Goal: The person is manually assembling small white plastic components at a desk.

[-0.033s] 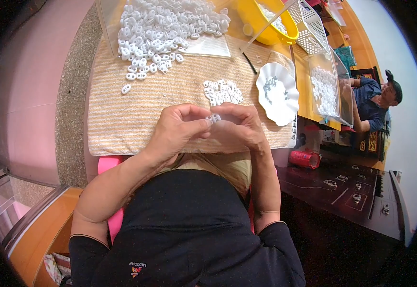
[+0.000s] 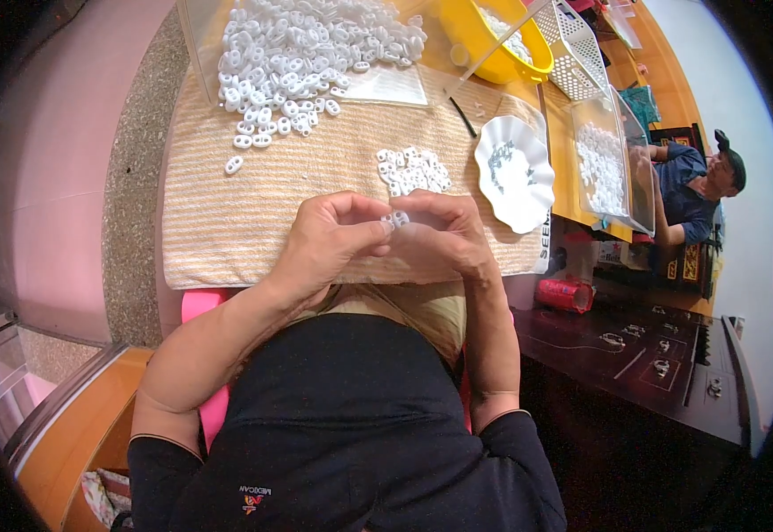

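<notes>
At the frame's centre we pinch a small white plastic piece [image 2: 397, 218] between our left hand [image 2: 329, 239] and right hand [image 2: 444, 235]; it looks light, stiff and slippery, so we grip its edges.

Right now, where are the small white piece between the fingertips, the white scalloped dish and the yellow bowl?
small white piece [image 2: 397, 218], head view, its visible middle between the fingertips.
white scalloped dish [image 2: 539, 191], head view, bare right side of its wavy rim.
yellow bowl [image 2: 466, 34], head view, its left inner wall.
</notes>
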A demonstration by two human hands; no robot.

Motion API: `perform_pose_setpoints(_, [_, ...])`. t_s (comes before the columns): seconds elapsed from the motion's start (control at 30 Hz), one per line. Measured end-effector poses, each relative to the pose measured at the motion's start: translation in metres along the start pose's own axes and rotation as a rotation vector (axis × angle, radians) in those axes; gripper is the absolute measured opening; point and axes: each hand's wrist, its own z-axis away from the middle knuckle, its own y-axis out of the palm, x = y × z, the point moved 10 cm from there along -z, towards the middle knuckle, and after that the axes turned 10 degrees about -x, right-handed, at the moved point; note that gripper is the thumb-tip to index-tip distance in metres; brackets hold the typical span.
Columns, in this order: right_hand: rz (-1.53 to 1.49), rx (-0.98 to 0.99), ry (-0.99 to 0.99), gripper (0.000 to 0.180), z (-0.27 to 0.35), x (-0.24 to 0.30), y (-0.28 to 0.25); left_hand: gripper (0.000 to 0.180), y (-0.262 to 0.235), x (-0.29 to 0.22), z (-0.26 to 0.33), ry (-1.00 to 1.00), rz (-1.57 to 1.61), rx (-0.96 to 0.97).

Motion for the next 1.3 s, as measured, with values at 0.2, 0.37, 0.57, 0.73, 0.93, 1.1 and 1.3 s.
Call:
perform_pose_setpoints(0.2, [0.015, -0.027, 0.002, 0.029, 0.001, 0.001, 0.000, 0.018, -0.001, 0.001, -0.001, 0.009, 0.012, 0.004])
perform_pose_setpoints(0.37, [0.015, -0.027, 0.015, 0.028, 0.001, -0.002, -0.002, 0.019, 0.000, 0.001, -0.001, -0.009, 0.003, 0.012])
perform_pose_setpoints(0.57, [-0.007, 0.006, -0.041, 0.028, -0.001, -0.002, 0.000, 0.018, -0.002, 0.004, 0.000, -0.049, 0.004, -0.018])
perform_pose_setpoints(0.73, [0.030, -0.024, -0.017, 0.026, -0.002, -0.009, -0.005, 0.019, -0.004, 0.003, 0.001, -0.055, 0.001, -0.039])
perform_pose_setpoints(0.93, [0.020, -0.063, 0.025, 0.027, 0.000, -0.014, -0.008, 0.019, -0.004, 0.003, 0.001, -0.066, 0.016, -0.030])
perform_pose_setpoints(1.1, [-0.081, -0.040, 0.031, 0.028, 0.000, -0.015, -0.005, 0.019, -0.005, 0.003, 0.002, -0.082, 0.019, -0.028])
perform_pose_setpoints(1.3, [-0.086, -0.041, 0.015, 0.028, 0.001, -0.014, -0.004, 0.017, -0.003, 0.003, 0.001, -0.077, 0.014, -0.010])
